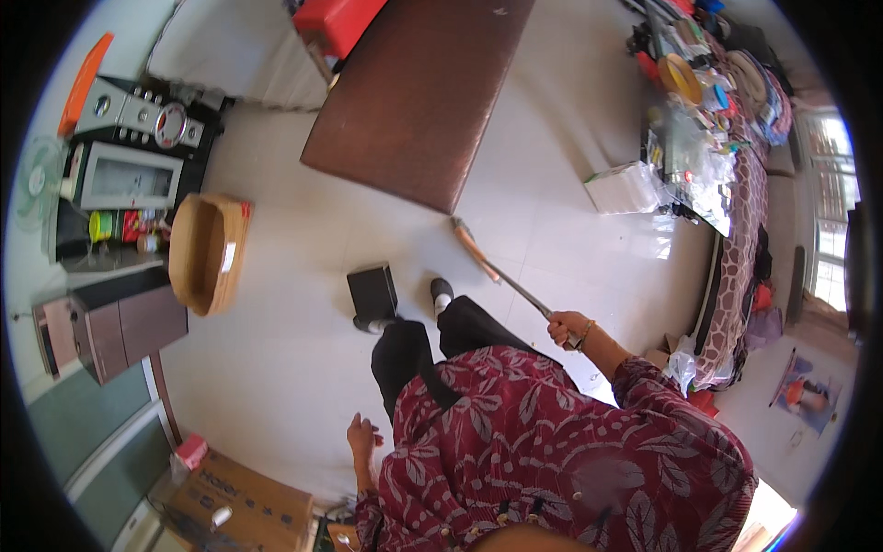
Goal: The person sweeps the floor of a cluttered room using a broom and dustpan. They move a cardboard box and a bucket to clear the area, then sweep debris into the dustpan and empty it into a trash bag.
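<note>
My right hand (570,329) grips the upper end of a long metal handle (522,291). The handle slants forward to a narrow orange-brown head (474,252) on the floor, a mop or broom by its look. Its far tip is close to the near corner of a brown padded bench or bed (414,103). My left hand (363,436) hangs at my side, fingers loosely bent, with nothing seen in it. A black box-like object (371,292) is by my left foot, partly covering the shoe. My right shoe (441,290) stands on the pale tiles.
A tan oval bin or basket (224,255) stands left, before a cabinet (141,324) and a stereo unit (138,117). Ahead is a red seat (338,27). On the right are a cluttered glass table (690,165) and a patterned sofa (741,276). A cardboard carton (241,500) lies behind left.
</note>
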Demonstrator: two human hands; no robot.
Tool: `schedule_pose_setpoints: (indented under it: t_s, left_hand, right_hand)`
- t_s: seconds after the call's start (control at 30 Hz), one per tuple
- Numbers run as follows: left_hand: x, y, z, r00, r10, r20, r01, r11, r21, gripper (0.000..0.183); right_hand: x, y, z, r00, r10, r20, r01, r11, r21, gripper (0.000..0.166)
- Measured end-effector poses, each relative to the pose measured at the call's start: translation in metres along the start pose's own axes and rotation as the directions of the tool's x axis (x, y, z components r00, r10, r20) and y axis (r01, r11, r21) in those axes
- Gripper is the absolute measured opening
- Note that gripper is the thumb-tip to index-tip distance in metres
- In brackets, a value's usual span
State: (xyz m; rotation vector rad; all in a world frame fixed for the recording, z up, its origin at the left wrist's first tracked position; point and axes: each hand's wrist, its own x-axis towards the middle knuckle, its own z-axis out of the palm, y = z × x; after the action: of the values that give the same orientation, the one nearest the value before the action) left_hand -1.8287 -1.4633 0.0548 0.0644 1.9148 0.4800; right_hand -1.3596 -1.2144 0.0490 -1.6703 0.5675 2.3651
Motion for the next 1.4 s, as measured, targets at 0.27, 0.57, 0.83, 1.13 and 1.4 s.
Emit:
schedule_pose_setpoints:
  t_s: [0.27,0.57,0.83,1.13,1.4]
  left_hand:
    - [0.017,0.042,-0.012,0.998,0.038,0.049,-0.047,0.981,0.186,0.050]
    - [0.023,0.075,0.003,0.992,0.121,0.041,-0.127,0.968,0.216,0.049]
    - [0.019,0.090,0.018,0.993,0.104,0.056,-0.118,0.909,0.399,0.048]
    - [0.022,0.121,0.031,0.989,0.137,0.061,-0.149,0.849,0.508,0.042]
    - [0.018,0.149,0.047,0.979,0.170,0.108,-0.201,0.824,0.529,0.044]
  right_hand:
    - [-0.001,0.019,-0.008,0.999,-0.033,-0.024,0.034,0.998,0.050,0.024]
    - [0.003,0.025,-0.029,0.998,-0.060,0.012,0.058,0.990,0.128,0.026]
    - [-0.013,0.030,-0.048,0.998,-0.006,0.065,-0.007,0.982,0.188,0.020]
    - [-0.040,0.055,-0.086,0.997,-0.059,0.040,0.045,0.954,0.296,0.018]
    - [-0.029,0.076,-0.120,0.985,-0.083,0.148,0.013,0.907,0.421,0.017]
